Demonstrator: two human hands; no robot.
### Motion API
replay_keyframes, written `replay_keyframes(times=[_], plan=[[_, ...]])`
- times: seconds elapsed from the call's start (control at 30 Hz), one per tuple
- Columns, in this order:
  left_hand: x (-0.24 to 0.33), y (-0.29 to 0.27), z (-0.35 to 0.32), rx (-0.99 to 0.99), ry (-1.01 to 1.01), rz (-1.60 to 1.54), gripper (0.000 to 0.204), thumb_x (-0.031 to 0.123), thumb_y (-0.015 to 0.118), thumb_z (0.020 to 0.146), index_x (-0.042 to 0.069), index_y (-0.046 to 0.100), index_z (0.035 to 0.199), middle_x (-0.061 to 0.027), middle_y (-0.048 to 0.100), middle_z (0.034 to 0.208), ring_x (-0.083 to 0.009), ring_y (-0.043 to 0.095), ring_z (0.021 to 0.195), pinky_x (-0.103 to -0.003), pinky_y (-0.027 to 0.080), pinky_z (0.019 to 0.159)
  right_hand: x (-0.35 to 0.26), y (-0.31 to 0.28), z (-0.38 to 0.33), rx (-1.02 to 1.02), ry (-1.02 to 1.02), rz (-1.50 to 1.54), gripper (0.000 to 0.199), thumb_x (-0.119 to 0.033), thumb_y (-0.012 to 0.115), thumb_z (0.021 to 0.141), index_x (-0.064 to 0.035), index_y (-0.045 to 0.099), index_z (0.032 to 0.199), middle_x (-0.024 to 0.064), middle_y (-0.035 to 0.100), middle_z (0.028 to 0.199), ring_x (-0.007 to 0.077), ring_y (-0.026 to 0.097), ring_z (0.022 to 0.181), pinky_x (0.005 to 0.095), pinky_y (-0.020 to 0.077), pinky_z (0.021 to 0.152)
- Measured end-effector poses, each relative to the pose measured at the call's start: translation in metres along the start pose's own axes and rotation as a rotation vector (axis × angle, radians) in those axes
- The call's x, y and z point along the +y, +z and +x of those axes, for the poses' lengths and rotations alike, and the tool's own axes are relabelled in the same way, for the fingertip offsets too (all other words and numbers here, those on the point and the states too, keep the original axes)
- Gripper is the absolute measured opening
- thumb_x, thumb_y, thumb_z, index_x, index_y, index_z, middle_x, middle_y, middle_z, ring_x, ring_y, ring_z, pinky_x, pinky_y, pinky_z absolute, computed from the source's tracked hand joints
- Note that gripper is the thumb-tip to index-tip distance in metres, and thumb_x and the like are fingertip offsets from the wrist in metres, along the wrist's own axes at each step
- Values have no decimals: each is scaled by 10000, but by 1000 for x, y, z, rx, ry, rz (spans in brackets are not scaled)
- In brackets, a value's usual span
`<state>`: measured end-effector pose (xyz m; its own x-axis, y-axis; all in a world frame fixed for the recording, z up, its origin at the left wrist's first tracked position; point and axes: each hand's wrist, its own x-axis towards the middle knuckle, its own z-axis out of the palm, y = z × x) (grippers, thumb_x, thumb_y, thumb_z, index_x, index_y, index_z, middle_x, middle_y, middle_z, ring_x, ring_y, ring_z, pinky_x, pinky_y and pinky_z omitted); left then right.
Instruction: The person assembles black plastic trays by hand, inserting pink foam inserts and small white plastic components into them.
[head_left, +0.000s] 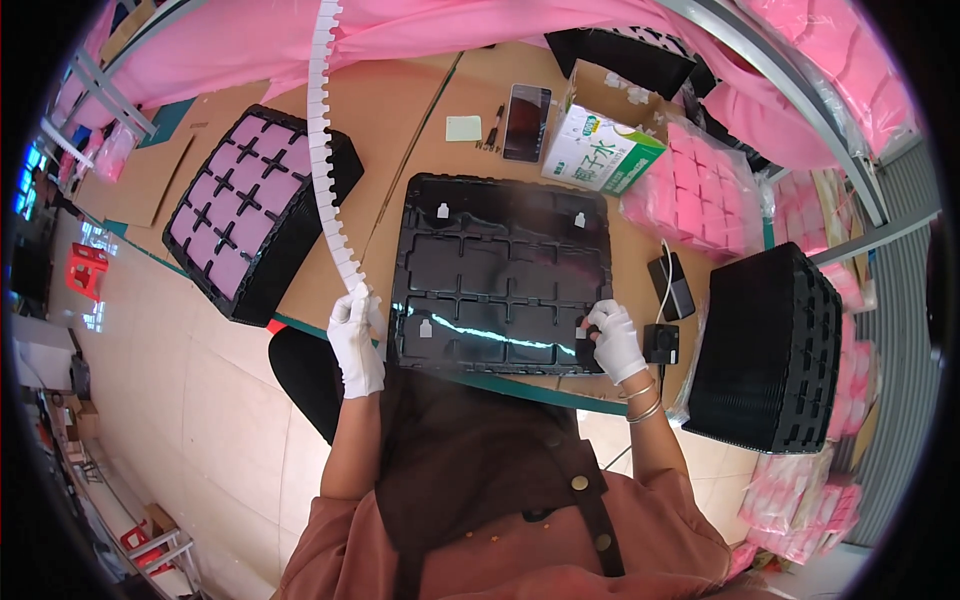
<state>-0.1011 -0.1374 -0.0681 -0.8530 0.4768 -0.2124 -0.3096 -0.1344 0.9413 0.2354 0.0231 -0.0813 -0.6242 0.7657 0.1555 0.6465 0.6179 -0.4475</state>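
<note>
My left hand [355, 340], in a white glove, is closed in a pinch on the lower end of a long white strip of tags [318, 150] with a notched edge. The strip curves up and away past the far side of the table. My right hand [616, 342], also gloved, is over the near right corner of a black plastic tray [500, 270], its fingers pinched at a small white tag [581, 328]. Similar white tags lie at the tray's far left [443, 211], far right [580, 220] and near left [426, 329]. The tray has shallow rectangular compartments.
To the left stands a black tray stack [240, 210] topped with pink pieces; at right is another black tray stack [765, 350]. A phone [526, 122], a carton [605, 140] and bagged pink pieces [695, 185] sit beyond. A black device [661, 344] with a cable lies beside my right hand.
</note>
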Motion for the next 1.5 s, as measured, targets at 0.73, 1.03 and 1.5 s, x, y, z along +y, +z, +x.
replay_keyframes(times=[0.73, 1.03, 1.5], plan=[[-10, -12, 8, 18, 0, 17, 143, 170, 608, 914, 39, 653, 951, -19, 649, 915, -87, 565, 823, -238, 438, 789, -6, -7, 11, -153, 61, -66, 227, 82, 611, 608, -64, 619, 781, 112, 566, 932, 321, 559, 878, 394, 480, 756], [-12, -15, 8, 21, -7, 19, 155, 192, 608, 917, 48, 655, 949, -6, 638, 895, -81, 554, 805, -234, 433, 765, -22, 5, 12, 11, 141, -115, 122, 6, 680, 620, -65, 609, 688, 100, 580, 817, 305, 567, 778, 406, 481, 697], [-8, -12, 6, 27, -35, -6, 129, 185, 638, 897, 58, 658, 882, 4, 626, 821, -71, 546, 742, -217, 418, 715, 29, 16, 117, 181, 404, 248, 112, 32, 527, 778, -47, 606, 776, 136, 641, 716, 252, 658, 719, 339, 512, 683]])
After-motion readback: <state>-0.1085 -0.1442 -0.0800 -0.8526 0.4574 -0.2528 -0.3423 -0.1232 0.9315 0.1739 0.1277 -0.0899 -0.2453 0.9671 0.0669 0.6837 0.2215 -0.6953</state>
